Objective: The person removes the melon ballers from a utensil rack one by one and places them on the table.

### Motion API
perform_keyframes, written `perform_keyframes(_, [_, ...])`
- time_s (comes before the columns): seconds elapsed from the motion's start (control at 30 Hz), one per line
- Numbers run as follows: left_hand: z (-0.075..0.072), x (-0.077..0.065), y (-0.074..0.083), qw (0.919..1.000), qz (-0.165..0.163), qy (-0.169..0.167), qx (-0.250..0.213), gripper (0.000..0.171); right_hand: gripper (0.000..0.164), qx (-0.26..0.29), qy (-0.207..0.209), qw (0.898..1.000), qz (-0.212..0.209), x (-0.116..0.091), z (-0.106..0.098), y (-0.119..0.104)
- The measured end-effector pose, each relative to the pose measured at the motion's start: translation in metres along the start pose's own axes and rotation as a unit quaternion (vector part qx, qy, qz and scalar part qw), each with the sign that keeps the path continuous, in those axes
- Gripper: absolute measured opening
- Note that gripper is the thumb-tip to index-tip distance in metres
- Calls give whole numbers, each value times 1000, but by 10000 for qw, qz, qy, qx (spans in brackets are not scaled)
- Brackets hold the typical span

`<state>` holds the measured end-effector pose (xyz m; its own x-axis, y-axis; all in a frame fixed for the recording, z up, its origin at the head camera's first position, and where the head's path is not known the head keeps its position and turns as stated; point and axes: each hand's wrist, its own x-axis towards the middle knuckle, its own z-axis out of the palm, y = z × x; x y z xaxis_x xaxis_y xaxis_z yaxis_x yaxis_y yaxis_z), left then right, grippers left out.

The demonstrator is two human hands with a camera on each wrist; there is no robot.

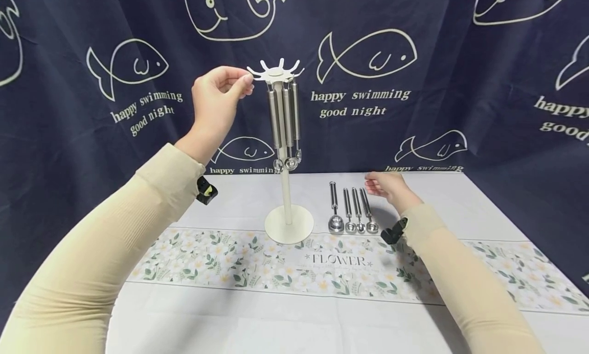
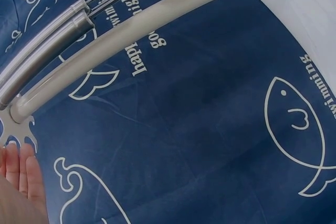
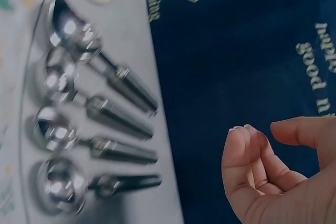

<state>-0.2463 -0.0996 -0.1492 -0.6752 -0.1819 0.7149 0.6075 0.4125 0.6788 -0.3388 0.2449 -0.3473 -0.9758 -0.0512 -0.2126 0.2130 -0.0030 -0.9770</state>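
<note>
A white stand [image 1: 287, 195] rises from a round base, with a ring of curved hooks on top. My left hand [image 1: 217, 101] pinches one of its left hooks between thumb and index finger. Three metal scoops [image 1: 288, 116] hang from the front and right hooks, bowls downward. To the right of the base, a larger metal scoop [image 1: 336, 223] and smaller ones [image 1: 356, 203] lie in a row, handles pointing away. My right hand [image 1: 390, 186] hovers just beyond the rightmost handle. In the right wrist view, its thumb and loosely bent fingers [image 3: 236, 153] stand apart, holding nothing.
A white table [image 1: 221, 313] carries a floral strip [image 1: 207, 262] across its middle, just in front of the lying scoops. Behind hangs a dark blue cloth [image 1: 363, 11] with fish drawings. The tall stand separates my two hands.
</note>
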Motion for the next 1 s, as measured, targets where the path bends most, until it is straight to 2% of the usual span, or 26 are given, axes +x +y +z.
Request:
perform_keyframes(0.27, [1,0,-3,9999,60,25,-79,17,3,413,-391,9965,-619,-11,29,-26])
perform_keyframes(0.5, [2,-1,-4,9999,66,36,-126,17,17,983,-834,9836,-1264,-17,52,-40])
perform_keyframes(0.73, [4,-2,-4,9999,80,24,-61,18,11,1463,-778,9752,-1466,-21,62,-49])
perform_keyframes(0.87, [3,-2,-4,9999,103,45,-52,18,17,1664,-735,9703,-1591,-24,67,-58])
perform_keyframes(1.0, [3,-2,-3,9998,125,77,-105,17,20,1658,-867,9664,-1765,-28,71,-67])
